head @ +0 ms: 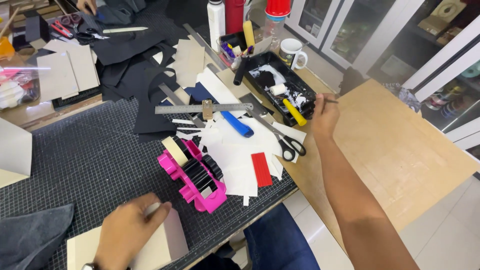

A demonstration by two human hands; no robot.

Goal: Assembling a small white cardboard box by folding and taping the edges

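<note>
A cluttered surface (pixel 90 165) covered by a dark gridded cutting mat fills the left and centre of the frame, with a bare wooden board (pixel 400 145) to the right. Lower left: the left hand (pixel 127 232) rests palm-down, fingers curled over the top edge of a folded beige card piece (pixel 160 247). Upper right of centre: the right hand (pixel 324 116) pinches a thin dark stick-like tool (pixel 331 101), beside a black paint tray (pixel 295 82) holding a yellow-handled roller (pixel 287 102). Between the hands lie a pink tape dispenser (pixel 197 175), scissors (pixel 287 145), a steel ruler (pixel 200 108) and a red strip (pixel 261 169) on white paper.
</note>
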